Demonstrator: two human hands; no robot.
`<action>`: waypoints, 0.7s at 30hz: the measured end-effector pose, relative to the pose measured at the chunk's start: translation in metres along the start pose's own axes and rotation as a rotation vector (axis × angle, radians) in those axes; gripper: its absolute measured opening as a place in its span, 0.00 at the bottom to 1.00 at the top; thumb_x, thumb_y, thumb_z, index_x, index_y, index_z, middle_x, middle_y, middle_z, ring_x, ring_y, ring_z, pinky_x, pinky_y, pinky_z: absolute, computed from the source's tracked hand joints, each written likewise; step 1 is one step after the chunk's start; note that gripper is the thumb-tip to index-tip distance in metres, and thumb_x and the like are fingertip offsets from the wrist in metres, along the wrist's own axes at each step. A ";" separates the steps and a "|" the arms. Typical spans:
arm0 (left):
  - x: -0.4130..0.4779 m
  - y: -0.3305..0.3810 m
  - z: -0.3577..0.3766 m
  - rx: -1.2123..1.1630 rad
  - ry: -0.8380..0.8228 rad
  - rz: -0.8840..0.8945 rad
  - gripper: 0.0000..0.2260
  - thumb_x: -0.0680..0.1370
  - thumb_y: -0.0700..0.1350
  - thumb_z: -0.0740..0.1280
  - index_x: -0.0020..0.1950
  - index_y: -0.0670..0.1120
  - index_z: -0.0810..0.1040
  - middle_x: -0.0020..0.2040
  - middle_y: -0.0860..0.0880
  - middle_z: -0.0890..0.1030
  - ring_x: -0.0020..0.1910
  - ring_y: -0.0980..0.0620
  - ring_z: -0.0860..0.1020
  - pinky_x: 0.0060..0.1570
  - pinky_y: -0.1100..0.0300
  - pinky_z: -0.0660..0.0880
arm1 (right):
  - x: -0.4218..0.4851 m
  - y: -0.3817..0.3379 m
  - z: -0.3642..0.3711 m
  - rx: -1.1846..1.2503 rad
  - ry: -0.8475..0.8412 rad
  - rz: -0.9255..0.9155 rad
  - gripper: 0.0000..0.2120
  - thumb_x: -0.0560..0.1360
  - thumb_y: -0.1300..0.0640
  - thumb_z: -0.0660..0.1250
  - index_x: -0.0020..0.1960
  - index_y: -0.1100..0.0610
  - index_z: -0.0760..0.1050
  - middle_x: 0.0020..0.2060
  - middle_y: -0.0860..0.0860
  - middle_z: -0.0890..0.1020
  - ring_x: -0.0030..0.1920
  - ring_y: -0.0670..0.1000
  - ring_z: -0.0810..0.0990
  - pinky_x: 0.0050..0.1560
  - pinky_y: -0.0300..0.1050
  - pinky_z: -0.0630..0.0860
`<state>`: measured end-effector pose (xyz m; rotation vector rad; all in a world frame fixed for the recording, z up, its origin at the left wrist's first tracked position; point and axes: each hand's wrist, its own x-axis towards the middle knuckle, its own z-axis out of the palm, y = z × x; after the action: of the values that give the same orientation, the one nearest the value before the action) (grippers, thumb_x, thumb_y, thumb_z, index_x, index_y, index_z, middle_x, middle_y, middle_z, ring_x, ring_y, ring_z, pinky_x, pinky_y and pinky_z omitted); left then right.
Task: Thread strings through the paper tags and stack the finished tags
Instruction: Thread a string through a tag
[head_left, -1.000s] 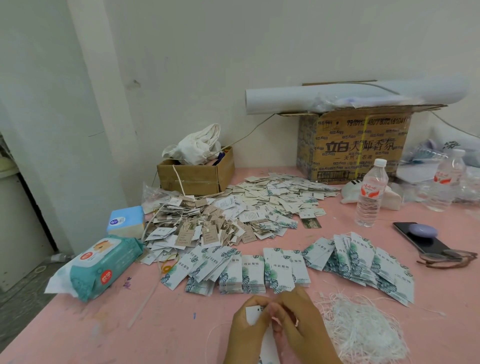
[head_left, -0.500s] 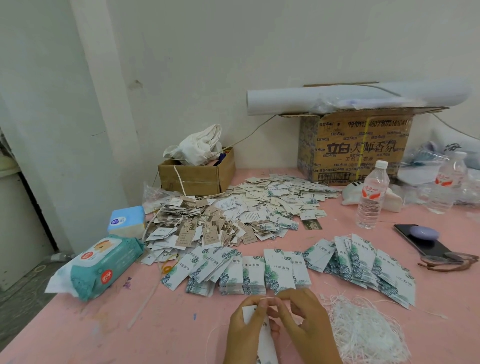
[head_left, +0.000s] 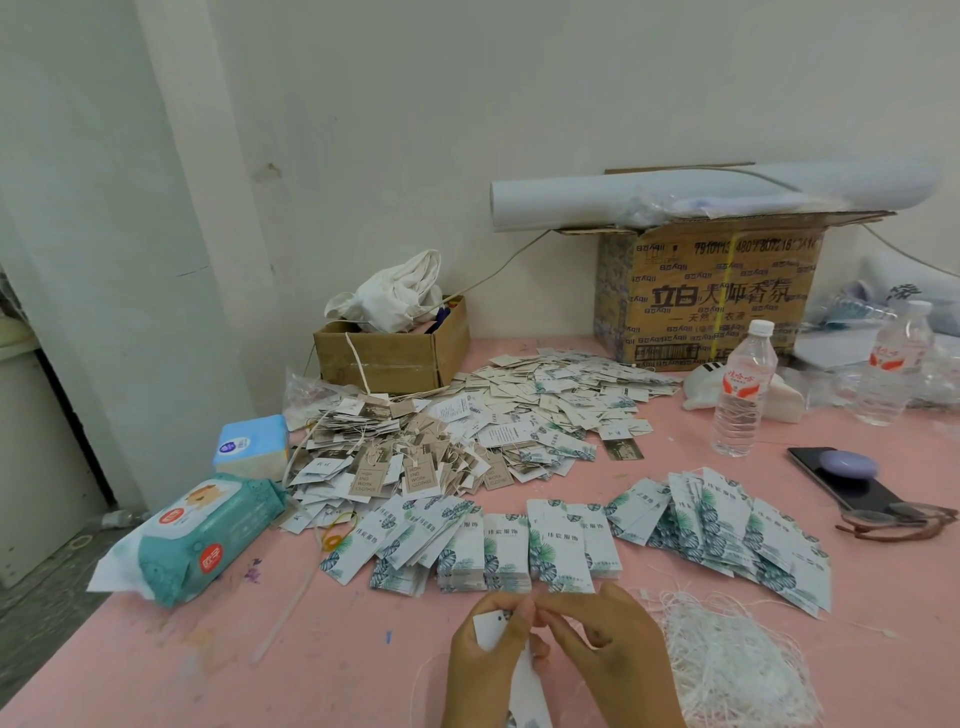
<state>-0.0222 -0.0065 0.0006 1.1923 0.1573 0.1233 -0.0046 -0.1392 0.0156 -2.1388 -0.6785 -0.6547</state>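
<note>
A small cardboard box (head_left: 387, 358) holds white cloth (head_left: 397, 296); a paper roll (head_left: 649, 200) tops a carton (head_left: 711, 296) by the white wall (head_left: 519, 78). Over the pink tabletop (head_left: 166, 670) the left grip (head_left: 485, 665) pinches a paper tag (head_left: 491, 630); the right grip (head_left: 615, 654), fingers curled, meets its top, hold unclear.

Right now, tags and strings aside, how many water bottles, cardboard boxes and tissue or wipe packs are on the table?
Water bottles: 2
Cardboard boxes: 2
Wet-wipe pack: 1
Tissue pack: 1
Total: 6
</note>
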 end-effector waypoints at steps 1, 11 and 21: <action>0.000 0.000 0.000 -0.001 -0.005 -0.005 0.04 0.76 0.33 0.66 0.42 0.33 0.76 0.30 0.39 0.79 0.21 0.48 0.73 0.22 0.61 0.71 | 0.001 -0.001 0.000 -0.006 0.013 -0.021 0.16 0.67 0.53 0.74 0.49 0.35 0.79 0.35 0.22 0.70 0.32 0.33 0.62 0.29 0.21 0.59; 0.001 0.000 0.001 -0.061 -0.038 -0.051 0.05 0.75 0.35 0.65 0.42 0.32 0.75 0.28 0.37 0.74 0.22 0.47 0.72 0.23 0.60 0.70 | 0.000 0.012 0.011 0.044 0.102 -0.044 0.09 0.69 0.43 0.68 0.48 0.40 0.80 0.31 0.36 0.69 0.36 0.40 0.67 0.36 0.33 0.69; 0.003 -0.003 -0.001 -0.089 -0.058 -0.112 0.05 0.77 0.33 0.62 0.42 0.34 0.71 0.29 0.37 0.74 0.21 0.47 0.72 0.22 0.61 0.71 | -0.001 0.016 0.011 0.039 0.146 -0.071 0.07 0.65 0.51 0.77 0.42 0.44 0.82 0.28 0.46 0.71 0.36 0.42 0.67 0.34 0.37 0.68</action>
<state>-0.0190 -0.0064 -0.0021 1.0942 0.1653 -0.0024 0.0080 -0.1397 0.0005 -2.0161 -0.6838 -0.8200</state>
